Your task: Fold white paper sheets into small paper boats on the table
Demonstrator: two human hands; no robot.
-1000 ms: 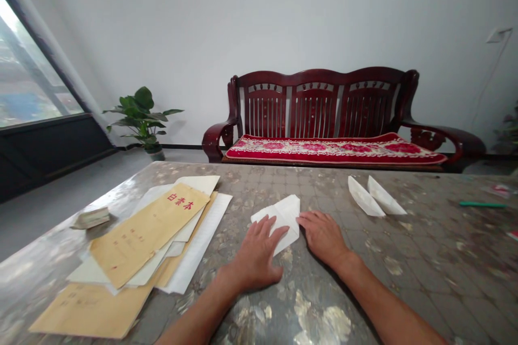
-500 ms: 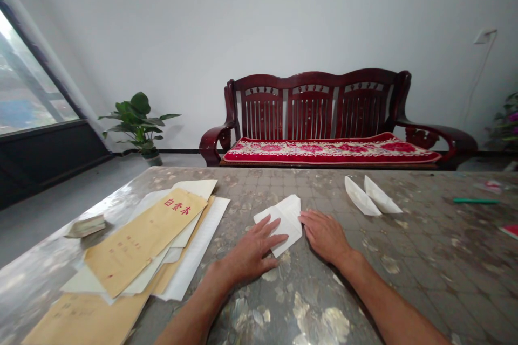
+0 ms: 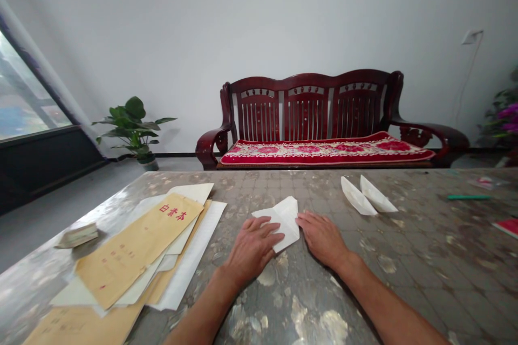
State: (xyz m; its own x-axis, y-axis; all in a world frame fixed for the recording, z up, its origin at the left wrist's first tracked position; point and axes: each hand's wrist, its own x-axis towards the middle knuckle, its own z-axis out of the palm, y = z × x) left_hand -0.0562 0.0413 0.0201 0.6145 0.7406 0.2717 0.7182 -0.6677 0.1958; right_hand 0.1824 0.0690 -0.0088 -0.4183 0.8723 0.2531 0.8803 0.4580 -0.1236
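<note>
A folded white paper point(image 3: 288, 221) with pointed corners lies on the patterned table point(image 3: 404, 259). My left hand point(image 3: 254, 242) rests flat over the paper's left part, fingers spread a little and pointing right, hiding its lower left corner. At the paper's right edge is my right hand point(image 3: 321, 234), its fingertips touching the edge and its fingers stretched out close together. Neither hand grips anything. Two folded white paper boats point(image 3: 358, 195) point(image 3: 377, 194) stand side by side, farther right and back.
Brown booklets point(image 3: 140, 250) and loose white sheets point(image 3: 202, 256) overlap at the left, beside a small paper stack point(image 3: 76, 235). A green pen point(image 3: 469, 197) and a red item point(image 3: 508, 226) lie right. Behind are a wooden bench point(image 3: 305, 113) and a potted plant point(image 3: 135, 126).
My left hand has shifted slightly, with its fingers closer together and its thumb no longer spread out below. The whole view has moved a little to the right.
</note>
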